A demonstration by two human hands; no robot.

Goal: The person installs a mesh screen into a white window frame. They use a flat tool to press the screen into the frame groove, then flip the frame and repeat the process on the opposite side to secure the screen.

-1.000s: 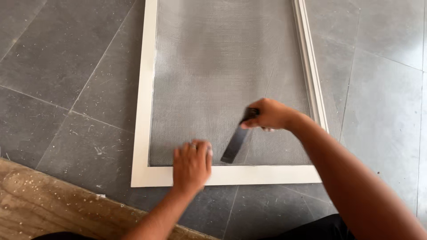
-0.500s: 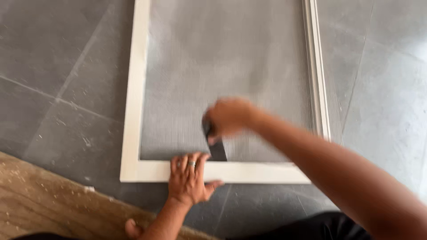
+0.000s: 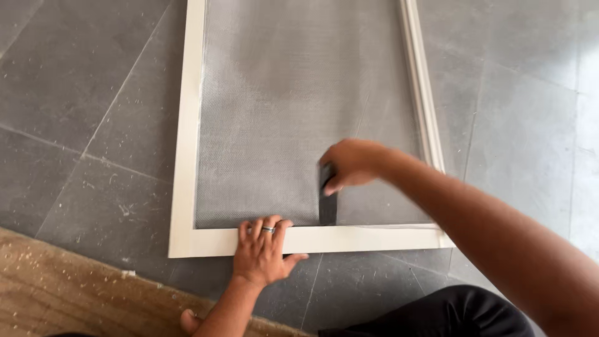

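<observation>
A cream-coloured frame (image 3: 185, 143) with grey mesh (image 3: 293, 93) stretched across it lies flat on the grey tiled floor. My left hand (image 3: 264, 249), a ring on one finger, presses flat on the frame's near rail, fingers spread. My right hand (image 3: 350, 163) grips a dark flat-bladed tool (image 3: 327, 198). The blade stands upright with its tip at the mesh's near edge, just right of my left hand.
Grey floor tiles (image 3: 75, 125) dusted with sawdust surround the frame. A wooden board (image 3: 68, 293) covered in sawdust lies at the near left. My dark-trousered knee (image 3: 449, 312) is at the bottom right.
My left hand slid from the mesh down onto the near rail. My right hand carried the tool left along the mesh's near edge, closer to my left hand.
</observation>
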